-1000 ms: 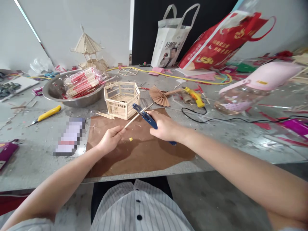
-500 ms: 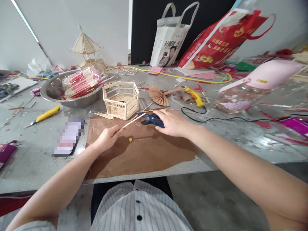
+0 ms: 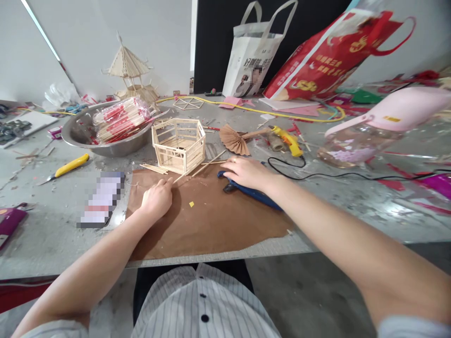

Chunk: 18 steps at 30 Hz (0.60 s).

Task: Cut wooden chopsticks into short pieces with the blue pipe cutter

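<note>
Stick frame (image 3: 185,158), hexagonal, blue tool (image 3: 256,193), brown sheet (image 3: 207,230)

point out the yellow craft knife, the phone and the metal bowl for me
yellow craft knife (image 3: 72,165): head view, on its handle
phone (image 3: 102,199): head view, on its screen
metal bowl (image 3: 121,149): head view, on its outer wall

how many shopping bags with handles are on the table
2: a white bag with black print at the back, left of a leaning red bag with gold print. Others could be hidden behind them.
</note>
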Available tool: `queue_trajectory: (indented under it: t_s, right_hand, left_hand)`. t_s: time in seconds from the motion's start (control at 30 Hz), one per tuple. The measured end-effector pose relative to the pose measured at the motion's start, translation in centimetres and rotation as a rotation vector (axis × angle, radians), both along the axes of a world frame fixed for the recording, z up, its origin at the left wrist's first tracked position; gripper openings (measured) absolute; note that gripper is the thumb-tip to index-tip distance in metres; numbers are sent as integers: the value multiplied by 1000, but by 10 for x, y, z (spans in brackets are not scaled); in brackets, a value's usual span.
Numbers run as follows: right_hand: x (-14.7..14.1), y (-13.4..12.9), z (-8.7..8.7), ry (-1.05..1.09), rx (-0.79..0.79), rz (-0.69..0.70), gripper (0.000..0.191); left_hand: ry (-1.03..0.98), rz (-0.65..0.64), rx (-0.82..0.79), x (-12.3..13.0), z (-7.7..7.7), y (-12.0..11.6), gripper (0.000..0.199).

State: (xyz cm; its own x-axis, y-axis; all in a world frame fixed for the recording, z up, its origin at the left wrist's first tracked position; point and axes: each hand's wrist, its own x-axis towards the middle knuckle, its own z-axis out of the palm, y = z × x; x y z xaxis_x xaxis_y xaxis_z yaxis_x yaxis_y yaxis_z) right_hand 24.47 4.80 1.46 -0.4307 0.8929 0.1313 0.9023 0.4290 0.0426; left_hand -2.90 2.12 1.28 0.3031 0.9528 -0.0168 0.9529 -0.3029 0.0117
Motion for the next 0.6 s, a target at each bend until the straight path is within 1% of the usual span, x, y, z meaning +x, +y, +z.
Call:
queue_trajectory:
  t_s: [0.07, 0.2, 0.27, 0.33, 0.4, 0.47, 0.53, 0.6]
  right_hand:
    - [-21, 11, 3, -50, 29, 4, 34]
    - [-58, 31, 2, -150, -29, 54, 30]
    - [-69, 36, 0, -192, -51, 83, 29]
    - [-73, 35, -1, -212, -29, 115, 28]
    - [-71, 27, 0, -200, 30, 134, 28]
    - [-68, 13, 1, -173, 110, 151, 30]
    - [-66, -6, 2, -143, 209, 202, 32]
    - [-69, -27, 1, -117, 323, 305, 32]
  left_hand:
    - [21, 9, 21, 0, 0, 0, 40]
    - [54, 13, 41, 0, 0, 1, 36]
    - [64, -5, 64, -1, 0, 1, 34]
    - [66, -18, 85, -2, -1, 1, 32]
    - [49, -25, 109, -2, -1, 1, 32]
    - [-12, -48, 151, -3, 0, 0, 32]
    - [-140, -98, 198, -3, 0, 0, 31]
    - [-321, -152, 184, -3, -1, 0, 32]
